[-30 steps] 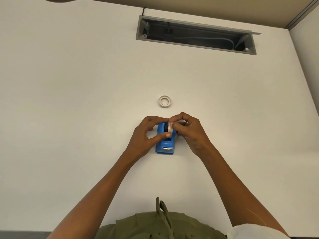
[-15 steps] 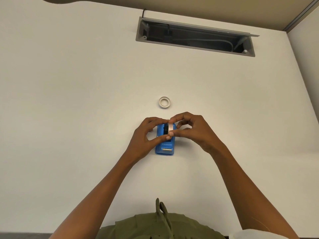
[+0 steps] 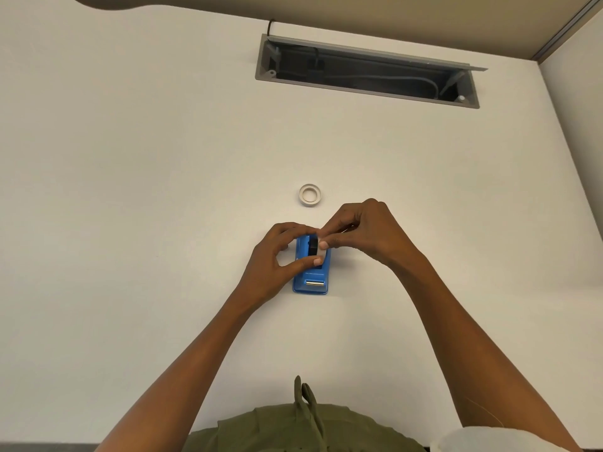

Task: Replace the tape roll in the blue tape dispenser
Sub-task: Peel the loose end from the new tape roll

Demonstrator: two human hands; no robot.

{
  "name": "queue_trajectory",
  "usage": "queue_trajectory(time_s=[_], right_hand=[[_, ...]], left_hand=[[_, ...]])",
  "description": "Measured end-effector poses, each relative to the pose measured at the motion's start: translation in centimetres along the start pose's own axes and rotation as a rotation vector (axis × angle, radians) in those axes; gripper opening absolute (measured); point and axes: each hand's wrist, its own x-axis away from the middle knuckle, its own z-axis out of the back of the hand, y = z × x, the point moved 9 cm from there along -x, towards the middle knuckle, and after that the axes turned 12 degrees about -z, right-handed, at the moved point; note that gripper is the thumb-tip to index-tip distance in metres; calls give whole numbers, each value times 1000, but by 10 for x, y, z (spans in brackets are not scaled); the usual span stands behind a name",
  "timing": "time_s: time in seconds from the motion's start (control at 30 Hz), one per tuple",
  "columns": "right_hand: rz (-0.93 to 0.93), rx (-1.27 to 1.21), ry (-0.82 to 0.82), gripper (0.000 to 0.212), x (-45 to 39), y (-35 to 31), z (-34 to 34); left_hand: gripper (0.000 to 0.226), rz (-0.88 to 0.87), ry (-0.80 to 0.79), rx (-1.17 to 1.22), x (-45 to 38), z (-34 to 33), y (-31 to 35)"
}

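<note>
The right hand (image 3: 365, 234) hangs over the far end of the blue tape dispenser (image 3: 311, 272), its thumb and forefinger pinched narrow on a small whitish tape roll (image 3: 321, 251) that sits at the dispenser's right edge, beside a black hub (image 3: 313, 246) in the well. Whether the roll is seated or only held against the hub cannot be told. The left hand (image 3: 277, 259) curls around the dispenser's left side, fingers over the far end and thumb laid across the top, gripping the body and steadying it on the white table (image 3: 130, 190).

The dispenser lies flat, its metal cutter strip (image 3: 314, 283) at the near end, towards the person. No brand, label or writing can be read on it or on either roll.

Counted: one dispenser, two tape rolls. The second roll (image 3: 310, 195) is a pale ring lying flat on the table, just beyond the hands and apart from them.

Further back, one long grey cable hatch (image 3: 365, 88) is sunk in the tabletop with its lid up, and cables show inside. An olive green garment (image 3: 293, 429) fills the bottom edge.
</note>
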Motion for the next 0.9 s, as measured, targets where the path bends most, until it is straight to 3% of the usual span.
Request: queue_trajectory(time_s=[0.43,0.6,0.9], right_hand=[[58,-73,86,10,9,7,6],[160,25,167,12,21,4,5],[179,159,178,5,16,-6,2]], left_hand=[[40,-7,9,2,0,1,-2],[38,-21,6,10,-1,1,-1],[39,-13,-5,3,-1,0,-1]])
